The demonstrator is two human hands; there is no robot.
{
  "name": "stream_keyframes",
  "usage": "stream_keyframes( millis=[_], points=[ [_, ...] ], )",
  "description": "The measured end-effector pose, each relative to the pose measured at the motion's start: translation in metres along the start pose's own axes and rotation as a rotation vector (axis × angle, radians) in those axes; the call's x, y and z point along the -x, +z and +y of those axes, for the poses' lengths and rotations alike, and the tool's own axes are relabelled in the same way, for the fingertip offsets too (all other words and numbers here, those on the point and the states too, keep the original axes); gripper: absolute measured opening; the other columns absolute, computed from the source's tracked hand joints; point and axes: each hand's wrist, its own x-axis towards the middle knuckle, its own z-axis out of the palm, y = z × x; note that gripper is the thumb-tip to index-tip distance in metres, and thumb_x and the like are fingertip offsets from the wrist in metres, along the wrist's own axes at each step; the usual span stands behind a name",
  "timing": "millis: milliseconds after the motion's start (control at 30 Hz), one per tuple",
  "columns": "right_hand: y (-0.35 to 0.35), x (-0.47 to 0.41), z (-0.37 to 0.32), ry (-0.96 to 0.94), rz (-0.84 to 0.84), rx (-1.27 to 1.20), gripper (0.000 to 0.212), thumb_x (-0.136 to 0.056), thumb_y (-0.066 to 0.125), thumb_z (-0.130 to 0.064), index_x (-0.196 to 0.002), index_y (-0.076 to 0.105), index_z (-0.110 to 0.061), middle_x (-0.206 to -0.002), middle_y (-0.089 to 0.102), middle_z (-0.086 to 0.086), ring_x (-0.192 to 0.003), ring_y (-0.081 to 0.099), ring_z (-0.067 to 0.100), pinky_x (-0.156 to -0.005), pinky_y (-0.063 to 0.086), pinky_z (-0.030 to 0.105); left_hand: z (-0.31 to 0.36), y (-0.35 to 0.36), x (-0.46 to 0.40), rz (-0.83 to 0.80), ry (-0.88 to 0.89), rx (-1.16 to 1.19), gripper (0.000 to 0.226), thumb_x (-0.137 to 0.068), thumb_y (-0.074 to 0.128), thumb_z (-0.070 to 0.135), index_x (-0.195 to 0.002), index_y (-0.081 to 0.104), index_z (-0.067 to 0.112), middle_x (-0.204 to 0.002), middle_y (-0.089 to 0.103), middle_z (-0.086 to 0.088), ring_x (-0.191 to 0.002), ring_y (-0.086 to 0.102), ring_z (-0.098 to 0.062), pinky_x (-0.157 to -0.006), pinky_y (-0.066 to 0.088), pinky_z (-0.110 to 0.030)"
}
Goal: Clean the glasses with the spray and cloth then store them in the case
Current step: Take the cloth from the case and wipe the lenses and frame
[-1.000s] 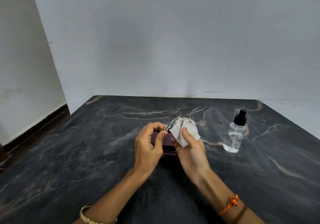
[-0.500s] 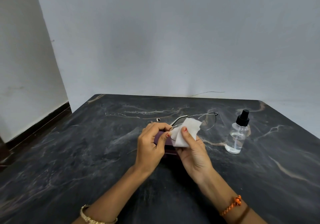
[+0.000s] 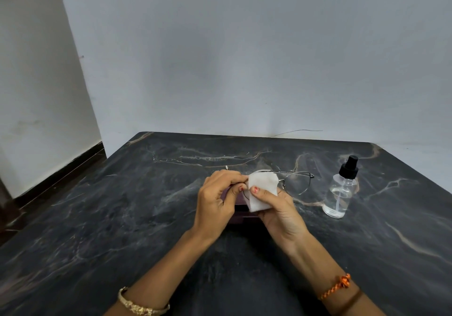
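Stretching sideways above the dark marble table (image 3: 122, 218), the thin metal-framed glasses (image 3: 297, 182) are pinched at one end by the left hand (image 3: 217, 203), while the white folded cloth (image 3: 261, 191) is pressed around one lens by the right hand (image 3: 278, 213). The uncovered lens is pointed toward the clear spray bottle with black cap (image 3: 341, 188), so the right hand is judged nearer to it. The dark purple case (image 3: 241, 214) is lying just under both hands.

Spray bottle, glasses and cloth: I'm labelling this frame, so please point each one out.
Spray bottle (image 3: 340, 194): head view, on its clear body.
Glasses (image 3: 297, 183): head view, on the uncovered lens.
Cloth (image 3: 263, 185): head view, on its white middle.
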Motion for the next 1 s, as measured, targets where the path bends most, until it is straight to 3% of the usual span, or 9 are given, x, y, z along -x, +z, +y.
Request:
stream_keyframes(
  millis=[100,233,367,467,567,733,867,1000],
  points=[
    [0.0005,-0.0011,-0.0015,-0.032,0.030,-0.095,0.029,-0.064,0.063,-0.011,-0.092,0.064,-0.004,-0.077,0.071,0.005,-0.075,0.067,0.014,-0.065,0.056,0.022,0.0009,-0.0005,-0.0001,0.000,0.007,-0.004,0.011,-0.076,0.061,0.005,-0.084,0.068,0.004,-0.083,0.063,0.005,-0.081,0.056,-0.010,-0.074,0.046,-0.040],
    [0.0012,-0.0009,-0.0005,-0.064,0.038,-0.225,0.018,-0.070,0.059,-0.014,-0.084,0.063,-0.006,-0.072,0.070,0.006,-0.070,0.067,0.014,-0.063,0.057,0.024,0.0018,0.0007,0.0011,-0.019,0.057,0.015,0.013,-0.079,0.056,0.017,-0.086,0.066,0.012,-0.088,0.064,0.005,-0.080,0.057,-0.009,-0.073,0.045,-0.038],
    [-0.0026,-0.0013,0.0021,-0.061,0.025,-0.236,0.019,-0.070,0.060,-0.012,-0.088,0.061,-0.005,-0.075,0.070,0.007,-0.072,0.068,0.014,-0.065,0.058,0.024,-0.0003,0.0009,0.0031,-0.041,0.068,0.013,0.018,-0.078,0.061,0.007,-0.089,0.061,0.021,-0.096,0.061,0.004,-0.083,0.059,-0.010,-0.074,0.047,-0.040],
    [-0.0047,-0.0005,0.0035,-0.067,0.011,-0.134,0.023,-0.065,0.064,-0.008,-0.088,0.064,-0.006,-0.075,0.073,0.005,-0.071,0.069,0.013,-0.064,0.057,0.023,-0.0024,0.0002,0.0033,-0.041,0.090,-0.026,0.021,-0.074,0.063,0.000,-0.085,0.061,0.018,-0.084,0.068,0.002,-0.082,0.060,-0.012,-0.072,0.046,-0.038],
    [-0.0055,0.0004,0.0034,-0.058,0.028,-0.009,0.024,-0.058,0.069,-0.009,-0.083,0.069,-0.010,-0.074,0.074,0.002,-0.069,0.069,0.011,-0.061,0.056,0.021,-0.0029,-0.0008,0.0034,-0.054,0.107,-0.052,0.007,-0.076,0.062,0.008,-0.081,0.065,0.011,-0.077,0.070,-0.009,-0.082,0.059,-0.009,-0.073,0.042,-0.029],
    [-0.0039,0.0027,-0.0021,-0.111,0.057,0.178,0.020,-0.051,0.073,-0.020,-0.071,0.075,-0.019,-0.068,0.073,-0.003,-0.065,0.067,0.007,-0.058,0.054,0.018,0.0030,-0.0040,-0.0014,-0.014,0.066,-0.037,0.019,-0.076,0.058,0.017,-0.079,0.069,0.002,-0.081,0.064,0.003,-0.080,0.059,-0.008,-0.075,0.040,-0.020],
    [-0.0037,0.0007,-0.0043,-0.119,0.093,0.061,0.028,-0.054,0.074,-0.012,-0.082,0.069,-0.010,-0.070,0.073,0.000,-0.068,0.068,0.011,-0.055,0.054,0.021,0.0042,-0.0057,-0.0052,0.030,0.045,-0.021,0.013,-0.073,0.066,0.011,-0.083,0.069,0.003,-0.082,0.066,0.002,-0.080,0.061,-0.007,-0.075,0.043,-0.024],
    [-0.0029,-0.0018,-0.0034,-0.095,0.116,-0.093,0.028,-0.059,0.065,-0.017,-0.085,0.063,-0.007,-0.068,0.071,0.001,-0.066,0.067,0.012,-0.058,0.056,0.024,0.0033,-0.0016,-0.0017,0.018,0.042,-0.021,0.011,-0.071,0.065,0.004,-0.081,0.070,0.003,-0.082,0.066,0.003,-0.080,0.061,-0.008,-0.074,0.044,-0.031]
  ],
)
